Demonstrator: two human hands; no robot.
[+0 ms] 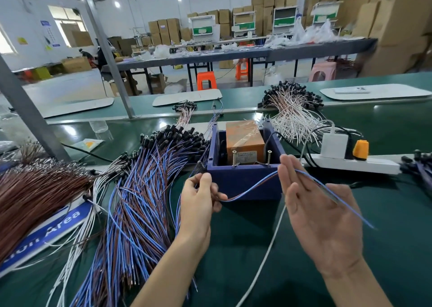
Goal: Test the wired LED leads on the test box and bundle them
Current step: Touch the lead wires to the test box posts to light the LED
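Right hand flat against lead

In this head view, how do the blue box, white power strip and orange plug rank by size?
Blue box, largest.
Power strip, long but slim, second.
Orange plug, smallest.
All sit about equally near, so the order seems safe.

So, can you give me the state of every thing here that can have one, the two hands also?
test box, open on top, two screws upright at its front rim.
left hand, pinches one end of the lead.
right hand, open, fingers straight, the lead runs across it.
lead, stretched between the hands, below the screws.
pile of leads, loose, not bundled.
power strip, two plugs in.
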